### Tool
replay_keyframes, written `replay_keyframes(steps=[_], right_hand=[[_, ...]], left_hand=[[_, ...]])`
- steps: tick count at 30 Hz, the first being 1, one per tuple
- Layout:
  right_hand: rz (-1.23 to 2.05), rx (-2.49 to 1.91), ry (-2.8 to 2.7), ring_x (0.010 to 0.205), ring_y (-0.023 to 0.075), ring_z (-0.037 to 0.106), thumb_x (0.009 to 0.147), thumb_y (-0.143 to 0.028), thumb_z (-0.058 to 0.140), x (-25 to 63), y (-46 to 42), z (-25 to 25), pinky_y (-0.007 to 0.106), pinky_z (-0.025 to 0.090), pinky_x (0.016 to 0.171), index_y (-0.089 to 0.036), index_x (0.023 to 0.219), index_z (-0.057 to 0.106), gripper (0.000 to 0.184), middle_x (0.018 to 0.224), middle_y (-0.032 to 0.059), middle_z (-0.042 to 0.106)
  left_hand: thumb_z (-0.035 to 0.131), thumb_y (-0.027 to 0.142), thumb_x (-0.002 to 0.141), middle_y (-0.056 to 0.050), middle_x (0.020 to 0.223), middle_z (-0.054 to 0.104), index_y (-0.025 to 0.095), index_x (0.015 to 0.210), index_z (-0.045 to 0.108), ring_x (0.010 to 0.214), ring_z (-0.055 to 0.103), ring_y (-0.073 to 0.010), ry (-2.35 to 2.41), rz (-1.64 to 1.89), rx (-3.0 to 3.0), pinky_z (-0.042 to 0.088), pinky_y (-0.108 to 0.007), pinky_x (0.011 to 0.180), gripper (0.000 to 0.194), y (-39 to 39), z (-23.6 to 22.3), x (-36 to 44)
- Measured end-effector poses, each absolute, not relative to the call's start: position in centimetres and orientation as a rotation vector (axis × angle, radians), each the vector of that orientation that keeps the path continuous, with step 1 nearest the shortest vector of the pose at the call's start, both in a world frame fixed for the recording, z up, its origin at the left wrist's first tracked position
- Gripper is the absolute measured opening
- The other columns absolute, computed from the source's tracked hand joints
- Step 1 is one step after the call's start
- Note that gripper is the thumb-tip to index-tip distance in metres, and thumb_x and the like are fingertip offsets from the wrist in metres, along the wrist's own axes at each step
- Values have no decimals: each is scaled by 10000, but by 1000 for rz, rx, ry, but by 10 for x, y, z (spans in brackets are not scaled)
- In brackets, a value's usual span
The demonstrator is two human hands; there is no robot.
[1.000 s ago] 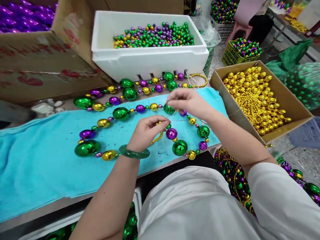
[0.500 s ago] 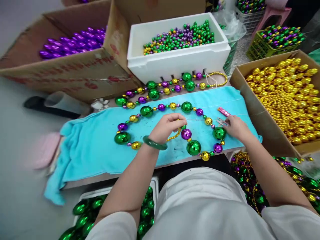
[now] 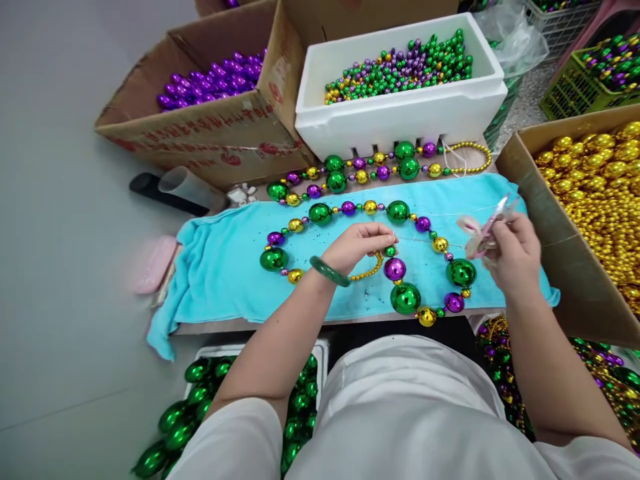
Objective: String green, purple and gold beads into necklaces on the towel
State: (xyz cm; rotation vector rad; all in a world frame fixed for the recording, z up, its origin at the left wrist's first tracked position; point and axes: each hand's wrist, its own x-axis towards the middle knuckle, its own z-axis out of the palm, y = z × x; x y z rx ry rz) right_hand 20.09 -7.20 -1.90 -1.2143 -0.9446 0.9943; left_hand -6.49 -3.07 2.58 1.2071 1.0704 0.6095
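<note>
A strand of shiny green, purple and gold beads (image 3: 405, 298) lies in a loop on the turquoise towel (image 3: 220, 267). My left hand (image 3: 367, 240), with a green bangle on its wrist, pinches the strand's string beside a small green bead (image 3: 389, 251). A length of small gold beads (image 3: 369, 270) hangs under that hand. Off to the right, my right hand (image 3: 515, 250) is raised above the towel and closed on small scissors (image 3: 493, 223) with pinkish handles, partly blurred. Thin clear string runs between the hands.
A second bead strand (image 3: 409, 168) lies behind the towel, before a white foam box (image 3: 400, 120) of small beads. Cardboard boxes hold purple beads (image 3: 215, 80) at left and gold beads (image 3: 600, 207) at right. Green beads (image 3: 175, 420) fill a container below.
My right hand has lifted off the towel, bringing up the scissors. My left hand keeps its pinch on the string. The whole view has shifted, with things appearing farther right.
</note>
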Motion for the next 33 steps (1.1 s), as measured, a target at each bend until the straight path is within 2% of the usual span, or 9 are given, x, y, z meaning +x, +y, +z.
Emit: replay_keyframes(steps=[3,6,10,14,19,24,28,30,33], right_hand=[[1265,-1076,-840,494,103,518,785,-349,579,166,-67,-13,243,430,461,-239,841,493,150,664,-35,546],[1473,-990,-762,470,83,471,750,-337,589,138,-61,-16,220,357,421,-244,871,495,179,701,-35,581],[1768,-921,-732,483,60,430,679,-355,693,112,-58,-22,206,247,407,-237,989,570,354,796,-25,627],[1960,-975,-783,473,57,407,565,-343,807,103,-59,-25,217,259,447,-185,839,627,364,623,-49,550],[1729,-1078,-880,515,68,430,573,-357,816,112,-54,-17,225,304,489,-179,680,584,311,600,-45,529],[1515,-1059,-1048,530,75,423,657,-354,763,115,-45,-7,223,322,486,-193,629,530,285,605,-40,508],[1261,-1177,-1092,564,96,471,721,-362,701,125,-43,-9,236,367,505,-210,775,625,178,725,-11,601],[1170,-1226,-1132,589,115,500,738,-371,684,134,-47,-11,250,383,523,-212,873,664,209,769,5,634],[1262,-1211,-1278,680,152,554,772,-425,651,145,-56,-16,276,413,590,-194,874,690,256,791,32,656]], left_hand=[[714,293,731,-26,770,690,146,801,672,751,621,-120,970,629,1213,446,-250,690,169,-31,26,-67],[706,294,755,-36,802,699,147,835,673,797,637,-141,892,637,1204,460,-281,746,171,-32,26,-70],[679,279,790,-42,837,690,141,860,686,779,614,-124,872,623,1276,462,-271,744,155,-34,29,-75],[701,243,763,-18,829,669,145,868,674,710,587,-92,934,582,1301,463,-241,679,146,-34,36,-81],[714,197,712,0,738,664,149,1008,669,719,608,-108,1018,413,1265,478,-261,704,303,-35,36,-80],[708,239,698,-22,755,700,151,791,719,707,601,-115,1067,260,1326,479,-274,709,129,-32,32,-72],[721,259,695,-23,700,691,154,717,710,661,589,-109,1079,369,1274,464,-272,684,107,-28,28,-74],[722,261,699,-35,715,694,147,723,699,644,585,-104,1075,458,1203,442,-251,632,118,-26,24,-77],[706,277,720,-44,696,687,137,747,678,596,568,-94,1082,556,1120,375,-216,531,146,-25,20,-81]])
